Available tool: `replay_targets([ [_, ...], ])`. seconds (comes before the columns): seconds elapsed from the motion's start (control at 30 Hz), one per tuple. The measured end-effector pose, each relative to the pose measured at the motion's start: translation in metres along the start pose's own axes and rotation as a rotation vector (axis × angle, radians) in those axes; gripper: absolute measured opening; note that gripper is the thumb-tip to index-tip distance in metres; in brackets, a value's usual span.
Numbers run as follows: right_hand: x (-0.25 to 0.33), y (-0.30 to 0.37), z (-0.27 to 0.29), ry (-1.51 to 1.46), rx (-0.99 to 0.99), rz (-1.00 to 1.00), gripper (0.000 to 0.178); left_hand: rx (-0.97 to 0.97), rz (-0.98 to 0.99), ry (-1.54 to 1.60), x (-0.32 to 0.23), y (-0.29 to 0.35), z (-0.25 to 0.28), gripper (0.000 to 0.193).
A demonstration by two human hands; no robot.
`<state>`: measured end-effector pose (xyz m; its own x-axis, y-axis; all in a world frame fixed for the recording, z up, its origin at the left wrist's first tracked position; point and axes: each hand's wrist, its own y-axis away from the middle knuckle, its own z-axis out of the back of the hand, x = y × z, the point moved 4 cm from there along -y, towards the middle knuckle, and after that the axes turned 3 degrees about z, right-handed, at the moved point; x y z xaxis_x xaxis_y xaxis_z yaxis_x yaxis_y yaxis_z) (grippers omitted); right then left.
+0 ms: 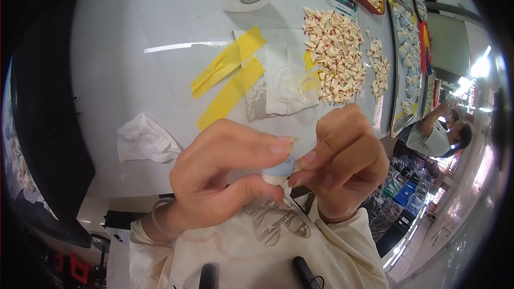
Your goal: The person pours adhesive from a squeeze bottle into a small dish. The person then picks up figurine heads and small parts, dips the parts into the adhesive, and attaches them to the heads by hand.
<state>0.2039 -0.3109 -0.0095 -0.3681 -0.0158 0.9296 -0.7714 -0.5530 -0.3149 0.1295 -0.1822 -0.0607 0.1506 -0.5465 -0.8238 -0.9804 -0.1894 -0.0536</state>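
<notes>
- The left hand (209, 168) has its thumb and index finger clamped on a small, rounded, pale blue and white piece (278, 170), one fingertip above it and one below.
- The piece is in the air between the two hands, in front of the wearer's chest and past the near edge of the smooth pale grey table (123, 69).
- Its white end faces down and slightly to the left; the blue part faces up and to the right. The long axis seems to lean that way too (fingers cover much of the piece, so the exact tilt is unclear).
- The right hand (348, 155) brings its thumb and index fingertips close together at the piece's right side; whether they pinch the piece or some smaller part, I cannot tell.
- Beyond the hands, two strips of yellow tape (231, 96) lie slantwise, near a clear round plastic dish (285, 86).
- A heap of cream, pointed pieces with red marks (334, 53) spreads beyond the right hand.
- A crumpled white tissue (147, 139) lies to the left of the left hand.
</notes>
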Motion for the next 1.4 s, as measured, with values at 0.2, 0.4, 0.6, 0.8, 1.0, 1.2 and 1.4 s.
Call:
replay_targets([
  [0.2, 0.000, 0.006, -0.005, -0.018, -0.005, 0.056, 0.029, -0.020, -0.116, -0.233, -0.007, 0.003, -0.001, 0.032],
  [0.4, -0.001, 0.003, -0.006, -0.018, -0.053, -0.059, 0.025, -0.034, -0.075, -0.170, -0.003, 0.003, -0.001, 0.032],
  [0.6, -0.017, 0.007, 0.104, 0.465, -0.443, -0.010, 0.020, 0.036, 0.003, 0.089, 0.004, -0.001, 0.001, 0.037],
  [0.8, -0.041, -0.004, 0.145, 1.083, -0.115, -0.152, 0.032, -0.060, 0.083, 0.040, 0.003, -0.007, -0.006, 0.037],
  [1.0, -0.052, -0.005, 0.146, 0.967, -0.203, -0.301, 0.021, 0.083, 0.022, 0.258, 0.007, -0.005, -0.003, 0.038],
  [1.2, -0.012, -0.006, 0.116, 0.864, -0.241, -0.016, 0.016, 0.034, 0.082, 0.121, 0.008, -0.005, -0.008, 0.043],
  [1.4, 0.014, -0.003, 0.029, 0.265, 0.068, -0.144, 0.019, -0.018, 0.079, -0.114, 0.006, -0.001, -0.009, 0.042],
])
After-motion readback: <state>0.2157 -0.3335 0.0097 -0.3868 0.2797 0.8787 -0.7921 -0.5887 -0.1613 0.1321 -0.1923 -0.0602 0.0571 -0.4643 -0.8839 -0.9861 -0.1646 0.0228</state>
